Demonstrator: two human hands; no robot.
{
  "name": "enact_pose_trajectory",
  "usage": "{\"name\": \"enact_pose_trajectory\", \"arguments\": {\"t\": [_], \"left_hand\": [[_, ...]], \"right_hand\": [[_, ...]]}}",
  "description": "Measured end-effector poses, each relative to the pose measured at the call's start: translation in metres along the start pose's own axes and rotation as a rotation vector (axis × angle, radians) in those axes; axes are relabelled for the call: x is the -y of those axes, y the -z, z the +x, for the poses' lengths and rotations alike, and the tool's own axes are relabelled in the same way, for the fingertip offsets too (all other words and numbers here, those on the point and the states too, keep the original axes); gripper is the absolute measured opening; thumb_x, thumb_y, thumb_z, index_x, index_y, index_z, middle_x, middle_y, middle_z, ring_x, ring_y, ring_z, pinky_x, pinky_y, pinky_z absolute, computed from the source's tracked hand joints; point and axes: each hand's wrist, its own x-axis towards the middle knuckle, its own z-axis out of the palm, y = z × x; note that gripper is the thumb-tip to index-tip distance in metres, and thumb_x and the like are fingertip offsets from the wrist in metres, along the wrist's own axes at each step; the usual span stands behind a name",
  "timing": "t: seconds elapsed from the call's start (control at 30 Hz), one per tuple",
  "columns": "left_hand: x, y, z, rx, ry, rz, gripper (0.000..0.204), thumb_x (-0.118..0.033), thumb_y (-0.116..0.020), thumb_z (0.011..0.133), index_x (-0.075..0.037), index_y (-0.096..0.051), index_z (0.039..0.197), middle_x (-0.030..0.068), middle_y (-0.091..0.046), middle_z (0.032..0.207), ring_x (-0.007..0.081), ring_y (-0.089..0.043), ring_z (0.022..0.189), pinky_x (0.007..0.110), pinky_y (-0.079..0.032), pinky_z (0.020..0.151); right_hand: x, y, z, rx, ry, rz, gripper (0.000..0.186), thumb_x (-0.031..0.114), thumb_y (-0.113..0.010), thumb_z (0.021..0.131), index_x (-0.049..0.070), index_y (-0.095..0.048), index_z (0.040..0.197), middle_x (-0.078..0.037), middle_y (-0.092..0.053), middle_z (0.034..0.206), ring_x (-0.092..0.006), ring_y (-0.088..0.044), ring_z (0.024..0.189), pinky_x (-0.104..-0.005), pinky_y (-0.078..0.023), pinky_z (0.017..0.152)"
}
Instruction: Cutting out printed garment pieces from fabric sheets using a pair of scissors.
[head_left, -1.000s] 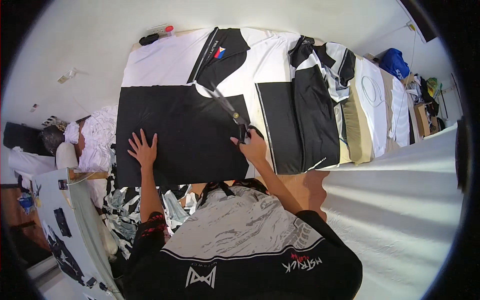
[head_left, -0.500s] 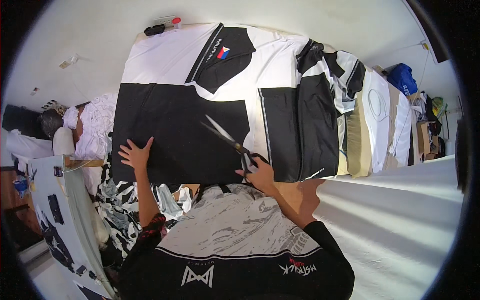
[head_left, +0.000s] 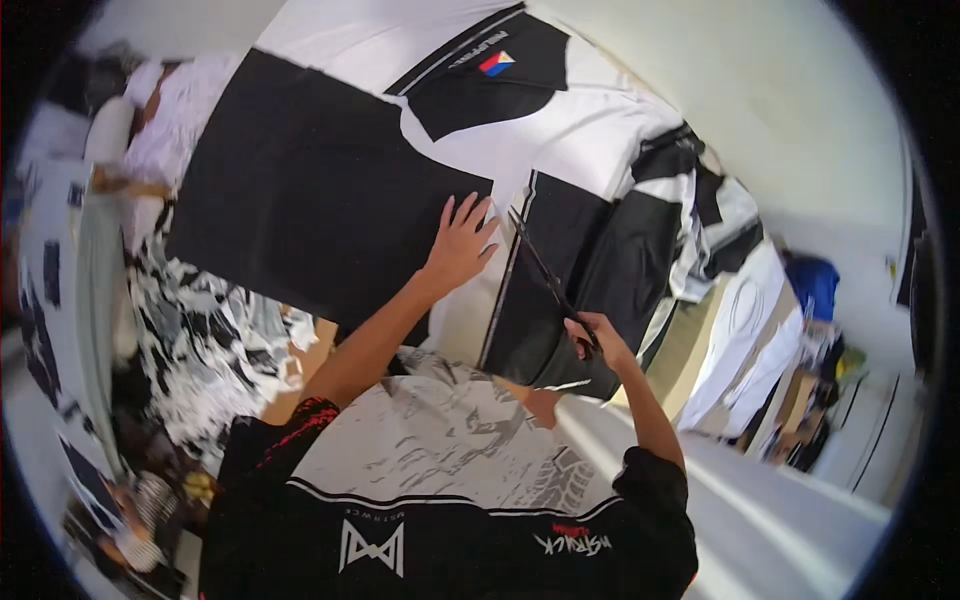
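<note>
My left hand (head_left: 460, 240) rests with fingers spread at the right edge of a large black fabric panel (head_left: 310, 190). In my right hand (head_left: 598, 342) is a pair of dark scissors (head_left: 543, 270), its blades pointing away from me and nearly together. The blades lie over a smaller black panel (head_left: 545, 300) with a pale trim strip along its left side. White fabric (head_left: 480, 158) spreads beneath these pieces. Beyond the large panel sits a black cut piece (head_left: 520, 95) bearing a small blue, red and yellow flag print.
Black and white garments (head_left: 690, 190) are heaped at the table's right. Further right are white sheets (head_left: 745, 320) and a blue bag (head_left: 812, 285). Fabric scraps (head_left: 220, 350) pile up below the table at the left, beside a pale cabinet (head_left: 95, 260).
My left hand has moved right across the large black panel. The scissors have moved right with my right hand, and their blades have come together. My view has tilted and shifted.
</note>
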Motion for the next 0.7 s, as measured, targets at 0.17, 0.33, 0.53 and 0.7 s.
{"name": "enact_pose_trajectory", "arguments": {"t": [0.17, 0.33, 0.53, 0.7], "left_hand": [[0.008, -0.035, 0.029, -0.017, 0.034, 0.022, 0.041, -0.027, -0.073, 0.097, -0.013, -0.069, 0.135, 0.0130, -0.047, 0.163, 0.0360, -0.035, 0.156, 0.062, -0.023, 0.127], [0.015, -0.051, 0.037, -0.085, 0.105, -0.044, 0.042, -0.030, -0.075, 0.095, -0.011, -0.069, 0.132, 0.0104, -0.050, 0.160, 0.0335, -0.038, 0.154, 0.060, -0.027, 0.127], [0.013, -0.048, 0.038, -0.072, 0.112, -0.071, 0.051, -0.022, -0.083, 0.091, -0.012, -0.066, 0.138, 0.0112, -0.050, 0.161, 0.0330, -0.041, 0.154, 0.055, -0.030, 0.128], [0.019, -0.059, 0.036, -0.093, 0.084, -0.040, 0.056, -0.025, -0.082, 0.092, -0.014, -0.063, 0.143, 0.0095, -0.051, 0.160, 0.0319, -0.041, 0.154, 0.054, -0.032, 0.128]], "right_hand": [[0.011, 0.087, 0.072, 0.227, 0.095, -0.178, 0.039, 0.042, -0.069, 0.105, 0.010, -0.060, 0.085, 0.003, -0.057, 0.067, -0.0081, -0.056, 0.061, -0.0269, -0.042, 0.058], [0.048, 0.137, 0.122, 0.320, -0.002, -0.261, 0.040, 0.042, -0.069, 0.105, 0.010, -0.058, 0.083, 0.004, -0.056, 0.067, -0.0069, -0.055, 0.062, -0.0250, -0.040, 0.059], [0.070, 0.163, 0.166, 0.432, -0.011, -0.403, 0.041, 0.041, -0.070, 0.104, 0.011, -0.057, 0.081, 0.005, -0.053, 0.065, -0.0062, -0.053, 0.060, -0.0249, -0.040, 0.058], [0.077, 0.167, 0.200, 0.453, -0.002, -0.413, 0.048, 0.044, -0.080, 0.097, 0.010, -0.058, 0.072, 0.005, -0.051, 0.061, -0.0078, -0.051, 0.057, -0.0272, -0.038, 0.055]]}}
